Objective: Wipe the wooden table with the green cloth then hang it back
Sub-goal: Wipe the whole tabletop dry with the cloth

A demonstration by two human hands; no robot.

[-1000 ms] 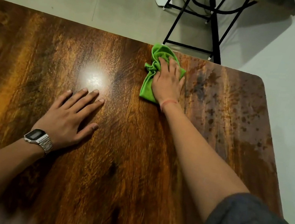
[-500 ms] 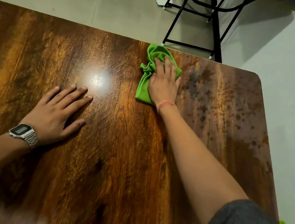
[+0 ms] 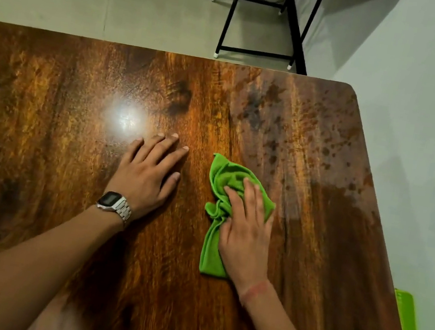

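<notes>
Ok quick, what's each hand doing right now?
Left hand: open, flat on the brown wooden table, holding nothing.
Right hand: open, palm pressing the crumpled green cloth onto the table.

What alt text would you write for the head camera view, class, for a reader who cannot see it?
A person's right hand presses a crumpled green cloth flat on a dark wooden table, while the left hand, a metal wristwatch on its wrist, rests palm down beside it. Wet-looking spots mark the table's far right corner.
</notes>
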